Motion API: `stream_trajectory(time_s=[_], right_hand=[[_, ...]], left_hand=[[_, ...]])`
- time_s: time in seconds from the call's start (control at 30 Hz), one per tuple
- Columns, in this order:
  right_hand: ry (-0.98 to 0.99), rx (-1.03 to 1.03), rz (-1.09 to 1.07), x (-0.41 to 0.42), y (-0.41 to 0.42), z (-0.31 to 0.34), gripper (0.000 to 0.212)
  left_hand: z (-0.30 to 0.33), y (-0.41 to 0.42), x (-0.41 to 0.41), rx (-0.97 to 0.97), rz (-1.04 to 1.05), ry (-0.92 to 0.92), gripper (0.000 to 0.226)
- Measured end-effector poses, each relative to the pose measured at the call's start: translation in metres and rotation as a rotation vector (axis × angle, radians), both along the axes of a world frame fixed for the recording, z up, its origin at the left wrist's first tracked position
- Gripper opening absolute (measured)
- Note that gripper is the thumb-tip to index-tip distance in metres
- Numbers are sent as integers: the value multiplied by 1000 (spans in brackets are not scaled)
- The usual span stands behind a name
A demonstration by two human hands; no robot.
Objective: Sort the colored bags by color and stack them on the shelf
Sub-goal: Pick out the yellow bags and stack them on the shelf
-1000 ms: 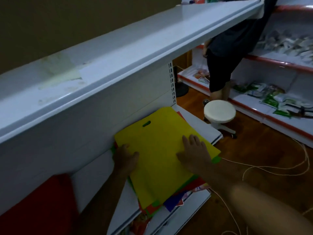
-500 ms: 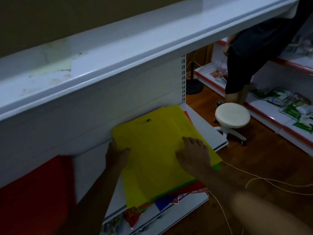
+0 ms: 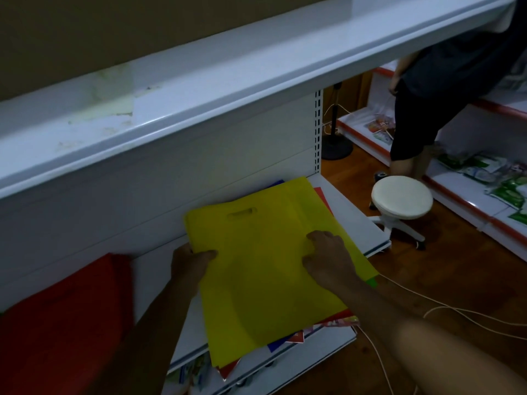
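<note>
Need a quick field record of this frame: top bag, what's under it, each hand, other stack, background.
top_bag: yellow bag, flat on the pile, handle cutout toward the shelf back
under_it: red, blue and green bag edges showing
left_hand: left hand grips the yellow bag's left edge
right_hand: right hand rests on the bag, fingers curled
other_stack: red bags, left
background: white stool

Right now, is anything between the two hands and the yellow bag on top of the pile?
Nothing visible. The left hand already grips the left edge of the yellow bag, thumb on top, and the right hand rests directly on its surface with curled fingers. The bag lies on top of the mixed pile on the lower shelf.
</note>
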State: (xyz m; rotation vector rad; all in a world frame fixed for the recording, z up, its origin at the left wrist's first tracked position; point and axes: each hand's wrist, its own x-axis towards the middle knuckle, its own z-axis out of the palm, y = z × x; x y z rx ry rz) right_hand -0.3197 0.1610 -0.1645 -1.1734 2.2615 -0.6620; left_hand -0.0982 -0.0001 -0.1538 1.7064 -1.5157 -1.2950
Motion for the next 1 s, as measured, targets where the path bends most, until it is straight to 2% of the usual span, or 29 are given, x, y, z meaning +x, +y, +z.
stream_trajectory(time_s=[0.13,0.3,0.37,0.47,0.6,0.7,0.8,0.87,1.0], right_hand=[[17,-34,-2,1,-2,0,55],[2,-31,5,0,-4,0,68],[-25,-42,-12,0,-5,1,77],[-89,-90,-10,0,-7,0,89],[-331,-252,-33,10,-11,11,83],[-337,-350,26,26,-15,21,73],[-244,-410,135,52,-22,32,70],[-158,-409,214,78,-28,40,63],[-75,-367,329,142,-40,52,46]], left_hand=[[1,3,5,3,-22,-2,38],[14,4,6,-22,-33,45,29],[20,4,7,13,-54,125,30],[28,7,11,142,-56,358,33],[39,10,25,164,-11,538,35],[45,8,44,57,33,487,37],[51,10,74,-43,89,363,41],[58,13,102,-64,128,321,47],[80,34,171,-277,127,298,59]])
